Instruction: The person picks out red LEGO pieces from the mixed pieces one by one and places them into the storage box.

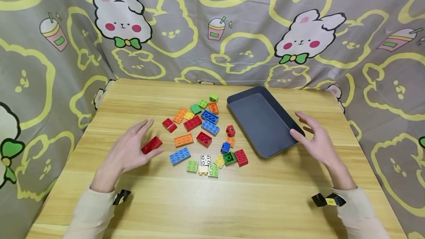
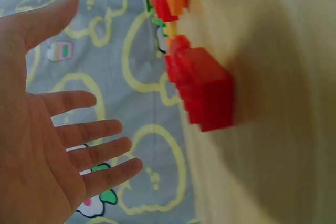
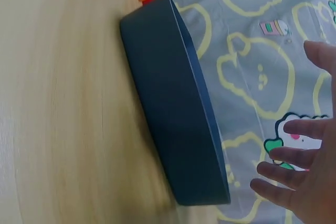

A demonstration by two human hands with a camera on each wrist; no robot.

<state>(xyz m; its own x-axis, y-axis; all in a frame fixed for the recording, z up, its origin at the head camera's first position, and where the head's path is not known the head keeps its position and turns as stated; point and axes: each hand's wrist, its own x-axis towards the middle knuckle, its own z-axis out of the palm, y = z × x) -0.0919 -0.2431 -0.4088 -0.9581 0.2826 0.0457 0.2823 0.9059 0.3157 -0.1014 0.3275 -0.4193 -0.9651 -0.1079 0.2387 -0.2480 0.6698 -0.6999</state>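
My left hand (image 1: 131, 148) hovers with fingers spread beside a red toy brick (image 1: 152, 145) at the left end of the scattered bricks. In the left wrist view, bare space lies between the hand's fingers (image 2: 100, 129) and that red brick (image 2: 207, 90). My right hand (image 1: 315, 141) is held with fingers apart at the right side of a dark grey tray (image 1: 265, 121), thumb over its near right corner. The right wrist view has the tray's outer wall (image 3: 163, 103) left of the hand (image 3: 304, 166), with a gap between them. Neither hand holds anything.
Between the hands lie many toy bricks, among them a light blue one (image 1: 180, 156), an orange one (image 1: 183, 140) and a dark green one (image 1: 229, 158). All stand on a wooden table (image 1: 232, 205). A patterned curtain (image 1: 186, 58) hangs behind and at both sides.
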